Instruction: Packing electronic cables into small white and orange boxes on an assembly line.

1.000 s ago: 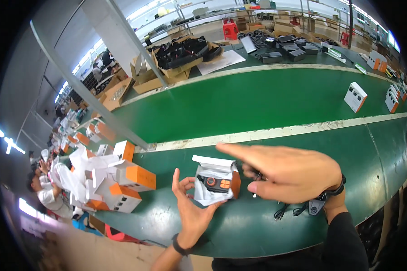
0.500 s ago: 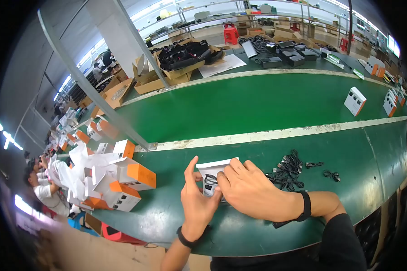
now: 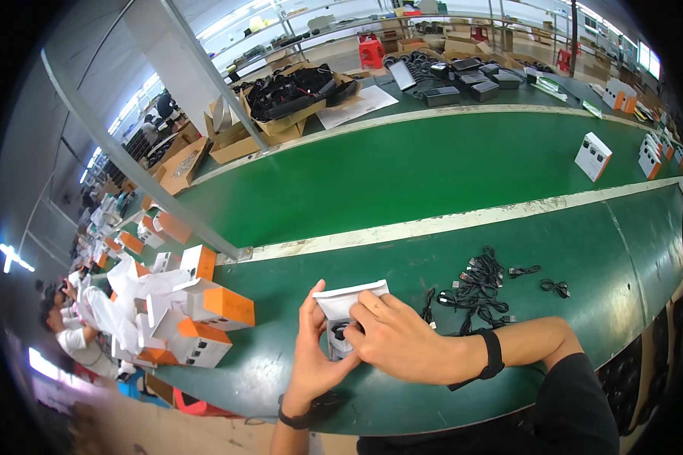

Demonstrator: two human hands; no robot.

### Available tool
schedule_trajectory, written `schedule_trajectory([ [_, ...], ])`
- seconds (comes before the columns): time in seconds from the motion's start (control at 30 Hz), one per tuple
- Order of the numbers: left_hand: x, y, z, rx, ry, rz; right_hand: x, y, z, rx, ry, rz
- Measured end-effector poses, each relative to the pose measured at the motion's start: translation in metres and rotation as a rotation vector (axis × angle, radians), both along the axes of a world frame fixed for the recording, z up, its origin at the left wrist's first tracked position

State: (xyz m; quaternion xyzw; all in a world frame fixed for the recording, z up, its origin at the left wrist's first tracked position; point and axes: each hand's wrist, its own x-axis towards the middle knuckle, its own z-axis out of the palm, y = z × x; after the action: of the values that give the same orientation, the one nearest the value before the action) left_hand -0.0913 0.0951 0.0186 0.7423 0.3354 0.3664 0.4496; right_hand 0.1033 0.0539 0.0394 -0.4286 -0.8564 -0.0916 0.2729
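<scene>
The left hand's grip (image 3: 313, 373) is clamped around a small white box (image 3: 350, 301), its fingers up the left side and its thumb across the near side. The right hand (image 3: 404, 343) comes in from the right with its fingers bent close together at the box's mouth; the fingertips are hidden, so whether they pinch something or only press cannot be told. Just left of those fingers, inside the box, a dark looped piece (image 3: 339, 331) shows, probably part of a cable.

For handling at so narrow a mouth, the left grip is best firm enough to stop the box sliding yet light enough not to buckle the card. The right fingers would do well to press evenly and leave no loop over the rim, with the raised far flap clear of the knuckles.

The box is at the near middle of the green surface (image 3: 577, 258). One bundled cable (image 3: 429, 307) lies just right of it, and farther right is a tangle of black cables (image 3: 484, 274), with two small coils beyond. To the left, white and orange cartons (image 3: 228, 305) stand crowded together; across the pale strip, an upright white box (image 3: 593, 157) stands at far right.
</scene>
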Motion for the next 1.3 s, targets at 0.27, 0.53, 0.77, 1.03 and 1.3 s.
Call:
schedule_trajectory([
  [0.27,-0.015,0.006,0.012,-0.413,-0.133,-0.061,0.012,-0.019,0.020,-0.048,-0.281,-0.037],
  [0.53,0.004,0.007,-0.001,-0.429,-0.229,0.061,0.021,-0.037,0.043,-0.135,-0.377,0.015],
  [0.77,0.011,0.001,0.005,-0.283,-0.210,0.117,0.016,-0.077,0.049,-0.094,-0.228,-0.265],
  [1.03,0.017,0.000,-0.004,-0.284,-0.226,0.140,0.012,-0.067,0.031,-0.137,-0.305,-0.203],
  [1.3,-0.007,0.004,-0.015,0.124,-0.175,-0.009,0.024,-0.054,0.026,-0.196,-0.343,-0.028],
])
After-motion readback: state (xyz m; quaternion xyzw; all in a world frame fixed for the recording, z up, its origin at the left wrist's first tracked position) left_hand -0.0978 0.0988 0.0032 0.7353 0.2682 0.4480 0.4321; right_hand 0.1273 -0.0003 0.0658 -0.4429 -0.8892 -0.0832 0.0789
